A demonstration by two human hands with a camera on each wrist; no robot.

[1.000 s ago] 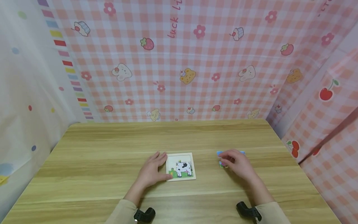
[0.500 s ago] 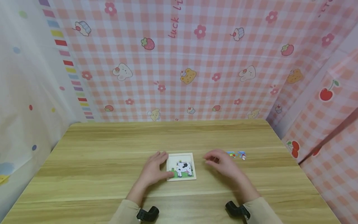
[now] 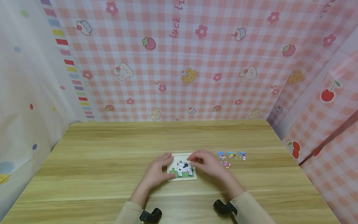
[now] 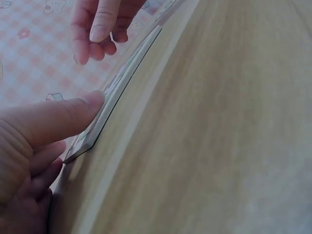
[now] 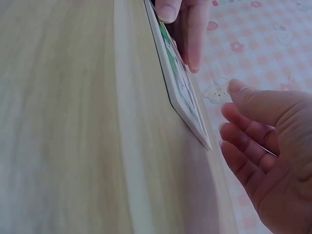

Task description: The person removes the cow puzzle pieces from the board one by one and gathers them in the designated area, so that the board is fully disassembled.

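Observation:
A square wooden puzzle board with a pale frame lies on the table. Cow and green grass pieces fill its lower part, and the upper part is bare. My left hand rests along the board's left side, thumb lying over the lower left corner. In the left wrist view that thumb touches the frame. Fingers loosely bent, my right hand hovers at the board's upper right corner. The right wrist view shows the fingers of this hand with nothing between them and the thumb.
To the right of the board lie several loose puzzle pieces: blue ones in a row, such as the piece farthest right, and a pink one nearer me. A checked cloth hangs behind the wooden table.
My right hand has moved left from over the loose pieces to the board's right side, uncovering the pieces. My left hand has stayed on the board's left side.

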